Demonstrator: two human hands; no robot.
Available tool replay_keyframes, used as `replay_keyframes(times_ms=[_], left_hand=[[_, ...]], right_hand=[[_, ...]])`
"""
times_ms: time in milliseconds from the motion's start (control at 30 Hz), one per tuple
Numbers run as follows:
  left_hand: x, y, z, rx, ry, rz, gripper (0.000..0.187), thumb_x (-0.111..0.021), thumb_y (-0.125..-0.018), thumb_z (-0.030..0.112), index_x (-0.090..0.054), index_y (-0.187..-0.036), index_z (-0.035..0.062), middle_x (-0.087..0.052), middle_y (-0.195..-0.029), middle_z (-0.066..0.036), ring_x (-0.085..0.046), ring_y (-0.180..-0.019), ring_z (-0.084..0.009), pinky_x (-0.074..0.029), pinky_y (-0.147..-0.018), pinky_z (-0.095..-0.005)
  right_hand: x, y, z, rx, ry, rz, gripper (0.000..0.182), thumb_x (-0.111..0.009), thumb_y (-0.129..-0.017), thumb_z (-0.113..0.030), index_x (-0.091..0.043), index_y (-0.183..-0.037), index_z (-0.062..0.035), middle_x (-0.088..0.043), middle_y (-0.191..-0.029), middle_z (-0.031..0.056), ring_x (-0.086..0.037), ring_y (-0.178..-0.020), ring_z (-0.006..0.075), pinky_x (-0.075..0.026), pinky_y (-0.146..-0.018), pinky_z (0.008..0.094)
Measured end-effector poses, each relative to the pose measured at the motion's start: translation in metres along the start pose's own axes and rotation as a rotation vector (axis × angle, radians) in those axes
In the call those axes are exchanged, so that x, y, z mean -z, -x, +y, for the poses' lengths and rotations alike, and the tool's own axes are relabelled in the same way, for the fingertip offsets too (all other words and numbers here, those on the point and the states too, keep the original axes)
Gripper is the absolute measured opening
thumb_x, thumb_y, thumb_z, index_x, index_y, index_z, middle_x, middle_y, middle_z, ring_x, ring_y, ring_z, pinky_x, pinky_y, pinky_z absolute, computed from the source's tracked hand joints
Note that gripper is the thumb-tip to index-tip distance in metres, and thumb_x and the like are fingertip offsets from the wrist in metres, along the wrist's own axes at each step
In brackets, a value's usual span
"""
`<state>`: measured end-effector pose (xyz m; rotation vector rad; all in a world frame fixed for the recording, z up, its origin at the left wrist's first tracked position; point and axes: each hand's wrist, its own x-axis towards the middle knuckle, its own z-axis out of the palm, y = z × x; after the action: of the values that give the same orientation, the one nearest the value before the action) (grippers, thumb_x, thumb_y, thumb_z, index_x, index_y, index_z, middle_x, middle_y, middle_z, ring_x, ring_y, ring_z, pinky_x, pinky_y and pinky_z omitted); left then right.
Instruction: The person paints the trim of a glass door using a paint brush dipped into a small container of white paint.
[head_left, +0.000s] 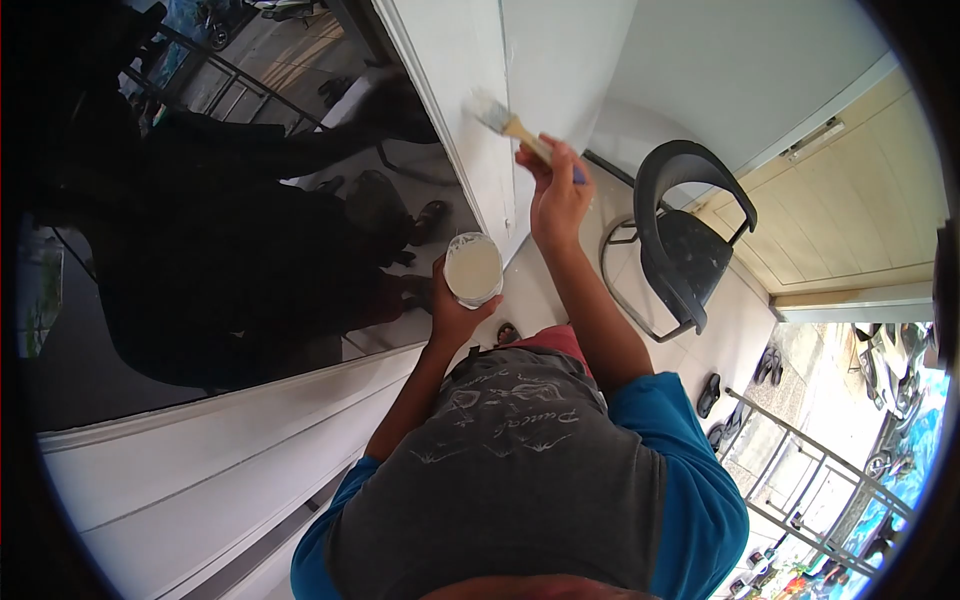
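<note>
Flat paintbrush with pale wooden handle and white-loaded bristles (pixel 503 122) sits in the right hand (pixel 557 195), fingers wrapped tight round the handle, bristle end pointing up and left from the fist. Bristles touch the white painted door frame edge (pixel 470 130) just above the right hand. A bit of blue shows at the handle's lower end by the fingers; can't tell what it is.

Left hand (pixel 452 310) is below and left of the right hand, well apart from it. It grips a small round clear plastic cup (pixel 473 268) from beneath, fingers curled round the wall, thumb on the near side. Cup is upright, mouth open, holding creamy white paint close to the rim; white smears on the rim and wall.

Left of both hands: a dark glossy glass panel (pixel 230 260) with dim reflections, bordered below by a white frame rail (pixel 220 450). Right of the right hand: a black plastic chair with thin metal legs (pixel 685 240) on a pale tiled floor (pixel 725 330), near the forearm but not touching. Further right, a light wooden slatted door (pixel 850 200). Dark sandals (pixel 710 392) lie on the tiles beyond the chair. Below the hands, the person's grey printed shirt with blue sleeves (pixel 520 450).
</note>
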<state>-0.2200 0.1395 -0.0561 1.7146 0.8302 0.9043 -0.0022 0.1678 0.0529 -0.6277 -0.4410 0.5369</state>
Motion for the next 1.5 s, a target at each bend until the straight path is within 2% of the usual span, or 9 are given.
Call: replay_keyframes(times_ms=[200, 267, 433, 567, 733, 867, 1100, 1367, 1500], left_hand=[[0.005, 0.001, 0.005, -0.022, -0.055, 0.015, 0.096, -0.094, -0.065, 0.010, -0.040, -0.144, 0.0033, -0.049, -0.136, -0.014, -0.053, -0.128, -0.0283, -0.043, -0.109, -0.0418], [0.005, 0.005, -0.001, -0.018, -0.030, 0.028, 0.096, -0.094, -0.066, 0.011, -0.040, -0.144, 0.0033, -0.049, -0.136, -0.014, -0.053, -0.128, -0.0285, -0.043, -0.109, -0.0417], [0.002, 0.005, 0.001, -0.018, -0.012, 0.048, 0.096, -0.094, -0.066, 0.012, -0.039, -0.145, 0.0033, -0.048, -0.136, -0.014, -0.052, -0.129, -0.0287, -0.042, -0.110, -0.0420], [-0.002, 0.000, 0.002, -0.031, 0.031, 0.044, 0.096, -0.094, -0.067, 0.012, -0.039, -0.145, 0.0036, -0.047, -0.138, -0.014, -0.050, -0.131, -0.0283, -0.042, -0.110, -0.0420], [-0.006, -0.002, 0.005, -0.035, 0.058, 0.040, 0.095, -0.093, -0.067, 0.011, -0.039, -0.144, 0.0036, -0.048, -0.136, -0.014, -0.051, -0.130, -0.0277, -0.042, -0.110, -0.0415], [-0.017, -0.006, -0.007, -0.058, 0.102, 0.018, 0.095, -0.093, -0.066, 0.009, -0.039, -0.144, 0.0036, -0.050, -0.134, -0.013, -0.053, -0.127, -0.0266, -0.044, -0.108, -0.0403], [-0.076, -0.023, 0.025, -0.136, 0.065, -0.161, 0.089, -0.092, -0.067, 0.008, -0.040, -0.139, 0.0042, -0.054, -0.130, -0.012, -0.057, -0.123, -0.0239, -0.047, -0.103, -0.0404], [-0.206, -0.008, 0.080, -0.153, 0.300, -0.502, 0.088, -0.091, -0.069, 0.006, -0.039, -0.141, 0.0037, -0.057, -0.129, -0.012, -0.059, -0.120, -0.0231, -0.049, -0.103, -0.0397], [-0.267, 0.012, 0.096, -0.249, 0.196, -0.608, 0.087, -0.090, -0.070, 0.006, -0.040, -0.141, 0.0034, -0.057, -0.129, -0.012, -0.059, -0.119, -0.0237, -0.048, -0.104, -0.0391]], right_hand=[[0.127, 0.049, 0.097, -0.344, 0.355, 0.357, 0.033, -0.058, -0.106, -0.021, -0.069, -0.113, 0.0094, -0.074, -0.092, 0.0184, -0.075, -0.081, 0.0218, -0.063, -0.078, 0.0326], [0.126, 0.052, 0.095, -0.420, 0.502, 0.410, 0.033, -0.058, -0.106, -0.021, -0.070, -0.112, 0.0092, -0.074, -0.091, 0.0175, -0.075, -0.080, 0.0209, -0.063, -0.076, 0.0321], [-0.001, 0.016, -0.014, -0.068, 0.310, 0.149, 0.035, -0.056, -0.107, -0.021, -0.068, -0.117, 0.0103, -0.074, -0.094, 0.0182, -0.075, -0.085, 0.0237, -0.061, -0.084, 0.0352], [-0.028, 0.002, -0.046, 0.138, 0.142, -0.064, 0.037, -0.054, -0.109, -0.023, -0.065, -0.120, 0.0110, -0.073, -0.099, 0.0195, -0.074, -0.089, 0.0252, -0.061, -0.087, 0.0375], [0.056, 0.024, 0.045, -0.151, 0.220, 0.137, 0.037, -0.053, -0.109, -0.023, -0.064, -0.124, 0.0093, -0.073, -0.104, 0.0190, -0.073, -0.094, 0.0251, -0.061, -0.087, 0.0361], [0.139, 0.066, 0.099, -0.389, 0.485, 0.409, 0.030, -0.060, -0.104, -0.020, -0.071, -0.109, 0.0078, -0.074, -0.086, 0.0153, -0.074, -0.073, 0.0198, -0.063, -0.070, 0.0306], [0.181, 0.061, -0.008, -0.311, 0.410, 0.370, 0.032, -0.060, -0.105, -0.024, -0.071, -0.106, 0.0064, -0.074, -0.086, 0.0151, -0.074, -0.072, 0.0201, -0.062, -0.070, 0.0309], [0.267, 0.099, -0.199, -0.041, 0.327, 0.605, 0.038, -0.062, -0.105, -0.032, -0.070, -0.108, 0.0053, -0.073, -0.088, 0.0147, -0.073, -0.077, 0.0204, -0.061, -0.073, 0.0307], [0.299, 0.140, -0.277, 0.087, 0.327, 0.764, 0.040, -0.061, -0.106, -0.032, -0.068, -0.110, 0.0065, -0.072, -0.090, 0.0146, -0.072, -0.078, 0.0205, -0.061, -0.074, 0.0325]])
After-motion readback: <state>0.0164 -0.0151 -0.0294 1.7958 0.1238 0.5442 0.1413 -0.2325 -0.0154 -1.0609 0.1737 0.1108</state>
